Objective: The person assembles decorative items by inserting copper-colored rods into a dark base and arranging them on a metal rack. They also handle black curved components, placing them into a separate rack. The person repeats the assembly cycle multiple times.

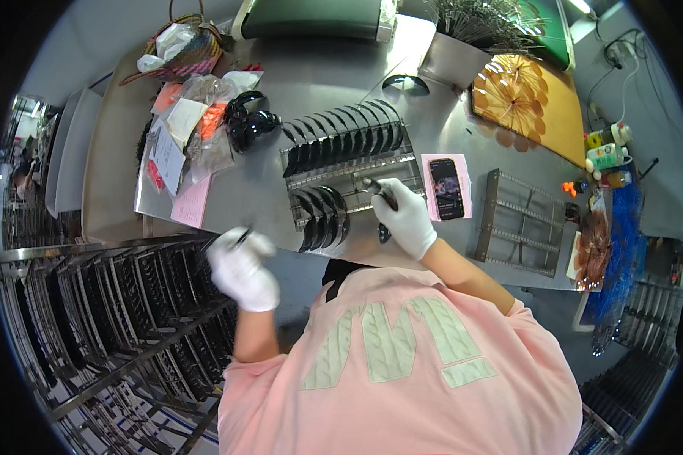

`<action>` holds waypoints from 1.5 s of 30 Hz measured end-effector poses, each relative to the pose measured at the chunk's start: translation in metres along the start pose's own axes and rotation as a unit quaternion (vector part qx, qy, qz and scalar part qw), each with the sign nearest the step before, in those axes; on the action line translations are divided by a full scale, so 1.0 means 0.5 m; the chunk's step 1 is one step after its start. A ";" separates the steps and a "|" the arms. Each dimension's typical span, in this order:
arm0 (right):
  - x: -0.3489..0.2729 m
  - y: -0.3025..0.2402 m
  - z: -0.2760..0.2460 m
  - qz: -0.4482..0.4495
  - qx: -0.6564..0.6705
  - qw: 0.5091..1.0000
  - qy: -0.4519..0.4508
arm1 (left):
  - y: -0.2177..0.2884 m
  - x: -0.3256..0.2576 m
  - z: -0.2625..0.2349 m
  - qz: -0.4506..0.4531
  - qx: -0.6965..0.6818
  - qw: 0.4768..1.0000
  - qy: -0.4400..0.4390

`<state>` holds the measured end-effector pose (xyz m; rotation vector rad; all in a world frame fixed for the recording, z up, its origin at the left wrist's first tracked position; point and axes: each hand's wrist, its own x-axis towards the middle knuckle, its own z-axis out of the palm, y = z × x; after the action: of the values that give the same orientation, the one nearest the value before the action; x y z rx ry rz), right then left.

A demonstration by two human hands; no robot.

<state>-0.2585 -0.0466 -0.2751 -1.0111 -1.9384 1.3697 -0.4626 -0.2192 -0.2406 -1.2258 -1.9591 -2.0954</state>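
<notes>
A metal rack (357, 176) lies on the steel table in front of me. A long row of black curved lenses (343, 145) stands in its far part, and a shorter row of black lenses (321, 220) in its near left part. My right hand (407, 222), in a white glove, is closed around a small dark-handled tool (387, 196) over the rack's near right part; its exact kind is unclear. Off the table's front edge at left, my left hand (244, 267), also white-gloved, is slightly blurred. Its fingers pinch something thin and dark that I cannot make out.
A phone (446, 188) lies on pink paper right of the rack, with another metal rack (520, 221) beyond. Glossy black pieces (249, 121) and bags (209, 95) sit at left. A shelf rack (114, 318) full of dark lenses stands below left. An amber panel (527, 106) lies far right.
</notes>
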 end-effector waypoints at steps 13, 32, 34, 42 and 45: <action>0.079 0.083 0.134 0.243 -0.289 0.892 -0.250 | -0.135 0.151 -0.032 -0.038 0.238 0.901 -0.361; 0.149 0.296 -0.642 0.127 -0.304 0.941 0.076 | 0.028 -0.162 0.496 0.158 0.035 0.815 -0.556; 0.221 0.374 -0.728 0.083 -0.341 0.931 0.105 | 0.073 -0.261 0.614 0.144 -0.015 0.805 -0.576; 0.523 0.592 -0.935 0.090 -0.441 0.888 0.098 | 0.114 -0.503 0.812 0.050 0.131 0.840 -0.525; 0.630 0.622 -0.953 0.160 -0.495 0.844 0.128 | 0.110 -0.514 0.812 0.043 0.113 0.868 -0.482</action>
<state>0.0191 0.5262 -0.4086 -1.9277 -2.3216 0.2088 -0.0487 -0.0077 -0.3736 -2.5363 -2.2385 -1.1854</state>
